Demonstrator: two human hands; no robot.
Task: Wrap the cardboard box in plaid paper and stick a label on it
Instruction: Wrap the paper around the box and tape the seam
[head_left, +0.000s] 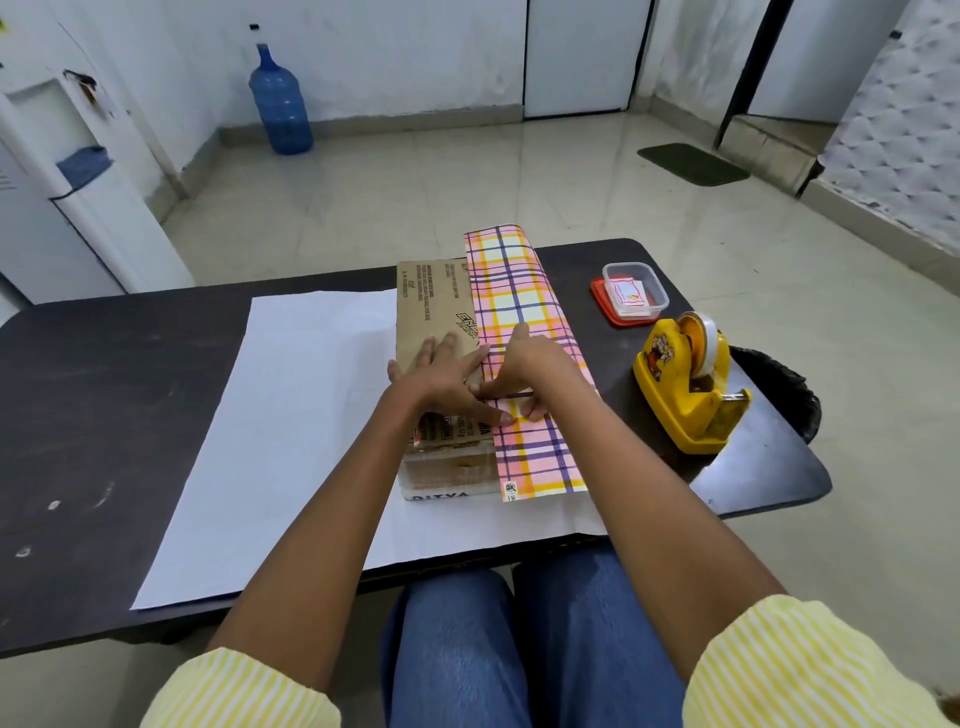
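Cardboard box (435, 306) lies on a white sheet (291, 415) near the middle of the dark table (104, 415), with plaid paper (519, 291) folded over its right side and top. The left hand (441, 374) lies flat on the box, fingers spread, thumb touching the paper's edge, while the right hand (530, 364) presses the paper down with straight fingers. A yellow tape dispenser (685, 389) and a clear tub (636, 291) stand to the right.

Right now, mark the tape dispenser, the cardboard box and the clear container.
yellow tape dispenser (670, 395), head view, its yellow side.
cardboard box (431, 301), head view, its bare top.
clear plastic container (644, 310), head view, its near wall.
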